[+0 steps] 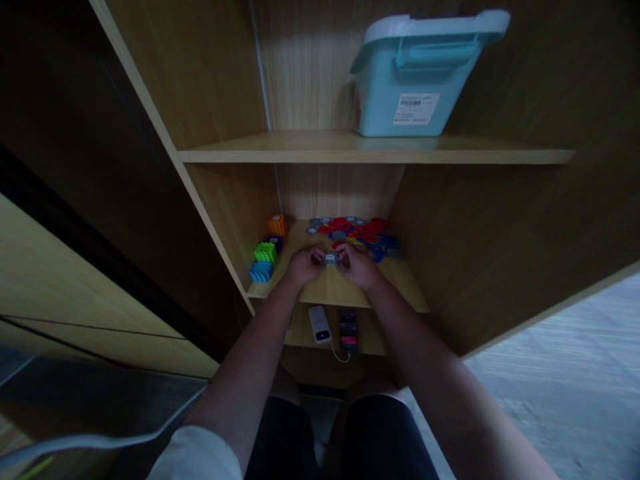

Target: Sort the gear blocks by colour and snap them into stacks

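Observation:
Between my two hands, just above the middle shelf, is a small grey notched piece [331, 259] that looks like a flat interlocking toy tile. My left hand [306, 265] pinches its left side, and my right hand [357, 263] has closed fingers at its right side. Behind the hands lies a loose spread of red pieces [373, 230], blue pieces [383, 248] and grey ones. Along the left wall stand stacks sorted by colour: an orange stack [277, 226], a green stack [265, 252] and a light blue stack [261, 271], with a dark purple one partly hidden among them.
On the shelf above sits a light blue plastic bin [415, 80] with a label. Below my hands, a white power bank [319, 323] is cabled to a phone [349, 330] on the lower shelf. Wooden cabinet walls close in both sides.

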Action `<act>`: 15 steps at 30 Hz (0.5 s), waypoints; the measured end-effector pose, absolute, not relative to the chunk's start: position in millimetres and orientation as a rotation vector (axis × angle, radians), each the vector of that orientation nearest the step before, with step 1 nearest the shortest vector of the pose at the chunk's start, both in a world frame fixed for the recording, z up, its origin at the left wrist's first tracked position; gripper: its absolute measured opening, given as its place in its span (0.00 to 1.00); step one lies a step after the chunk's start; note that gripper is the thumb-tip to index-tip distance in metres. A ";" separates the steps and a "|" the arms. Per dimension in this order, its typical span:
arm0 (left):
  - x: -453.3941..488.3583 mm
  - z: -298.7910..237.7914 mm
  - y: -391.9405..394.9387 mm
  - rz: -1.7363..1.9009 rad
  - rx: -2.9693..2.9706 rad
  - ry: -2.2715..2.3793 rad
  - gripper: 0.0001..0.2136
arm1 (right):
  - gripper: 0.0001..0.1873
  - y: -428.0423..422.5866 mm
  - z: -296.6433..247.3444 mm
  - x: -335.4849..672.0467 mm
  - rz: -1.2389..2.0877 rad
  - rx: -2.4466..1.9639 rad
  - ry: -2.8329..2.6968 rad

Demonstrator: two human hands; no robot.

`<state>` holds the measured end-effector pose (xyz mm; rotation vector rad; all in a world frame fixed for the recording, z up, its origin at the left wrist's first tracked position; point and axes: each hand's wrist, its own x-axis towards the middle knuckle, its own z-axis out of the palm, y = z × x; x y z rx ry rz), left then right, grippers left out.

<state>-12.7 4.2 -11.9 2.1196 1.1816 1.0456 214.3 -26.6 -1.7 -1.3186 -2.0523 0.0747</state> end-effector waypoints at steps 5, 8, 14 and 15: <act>-12.2 -11.3 4.0 1.033 2.116 1.223 0.13 | 0.22 -30.0 -0.1 213.0 0.085 -1.317 -2.069; -12.7 -11.7 4.1 1.042 2.122 1.217 0.13 | 0.23 -31.3 0.5 212.9 0.101 -1.319 -2.076; -13.0 -9.6 2.3 1.039 2.144 1.216 0.13 | 0.26 -30.1 -0.8 213.9 0.115 -1.328 -2.092; -12.9 -9.6 2.4 1.040 2.138 1.218 0.13 | 0.25 -29.4 -1.5 214.0 0.113 -1.329 -2.090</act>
